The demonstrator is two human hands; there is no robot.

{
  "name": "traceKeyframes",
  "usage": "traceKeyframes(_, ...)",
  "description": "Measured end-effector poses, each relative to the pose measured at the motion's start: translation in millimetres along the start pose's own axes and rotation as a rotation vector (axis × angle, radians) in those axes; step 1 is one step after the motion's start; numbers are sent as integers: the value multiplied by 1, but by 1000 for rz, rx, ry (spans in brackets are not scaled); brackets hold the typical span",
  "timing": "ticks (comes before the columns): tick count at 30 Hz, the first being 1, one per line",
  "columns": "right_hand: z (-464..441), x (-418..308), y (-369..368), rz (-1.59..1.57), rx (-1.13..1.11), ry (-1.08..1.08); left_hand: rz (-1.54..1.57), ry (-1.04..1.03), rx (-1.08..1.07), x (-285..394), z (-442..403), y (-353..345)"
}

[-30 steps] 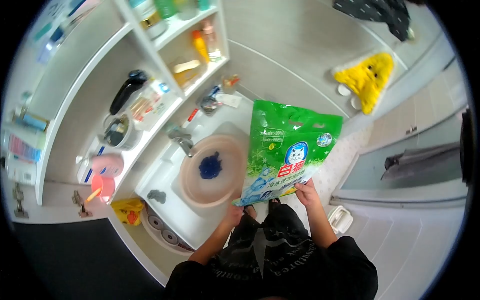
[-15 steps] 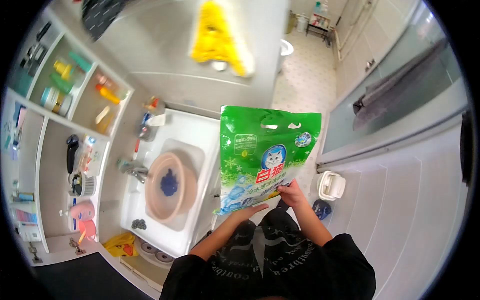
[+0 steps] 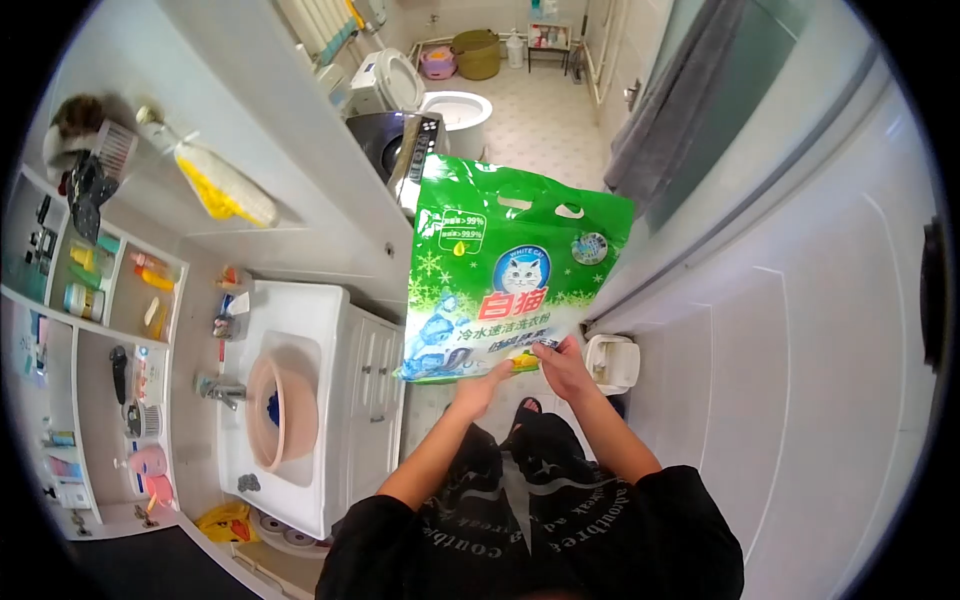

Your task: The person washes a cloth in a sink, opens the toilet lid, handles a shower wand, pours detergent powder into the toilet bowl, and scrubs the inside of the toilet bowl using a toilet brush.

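Observation:
A large green and white bag of laundry powder (image 3: 505,265), with a cat picture on it, is held upright in front of me. My left hand (image 3: 483,388) supports its lower edge near the middle, with the fingers partly hidden behind the bag. At the lower right, my right hand (image 3: 566,368) grips the same bag with the thumb on its front. To the left, a pink basin (image 3: 296,410) stands in the white sink (image 3: 322,375), and a dark blue cloth (image 3: 273,408) lies in it below the tap (image 3: 222,391).
Shelves with bottles (image 3: 85,300) line the left wall. Ahead are a washing machine (image 3: 395,145), a toilet (image 3: 460,108) and a green bucket (image 3: 476,54). A grey towel (image 3: 670,110) hangs at the right, above a white bin (image 3: 611,363).
The view has swung right, away from the sink and toward the toilet area. The bag has stayed in both hands and now appears farther left and slightly higher.

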State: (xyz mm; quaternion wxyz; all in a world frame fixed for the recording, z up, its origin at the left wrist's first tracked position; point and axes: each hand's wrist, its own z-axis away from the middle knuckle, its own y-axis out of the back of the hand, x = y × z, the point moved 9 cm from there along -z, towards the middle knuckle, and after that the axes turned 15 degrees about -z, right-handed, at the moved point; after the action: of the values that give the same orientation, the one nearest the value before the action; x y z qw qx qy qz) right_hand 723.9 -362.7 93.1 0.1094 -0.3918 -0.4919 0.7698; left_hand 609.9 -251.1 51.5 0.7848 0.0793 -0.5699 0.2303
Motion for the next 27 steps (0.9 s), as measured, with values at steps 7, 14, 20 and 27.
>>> traceKeyframes(7, -21, -74, 36, 320, -79, 45, -102, 2, 46, 22, -46, -26)
traceKeyframes(14, -147, -102, 14, 421, -43, -14, -50, 34, 145, 61, -160, -2)
traceKeyframes(20, -175, -102, 15, 419, -32, -9, -88, 9, 139, 89, -180, 0)
traceKeyframes(27, -271, -116, -2, 428, -97, 2, -85, 88, 94, 120, -267, 23)
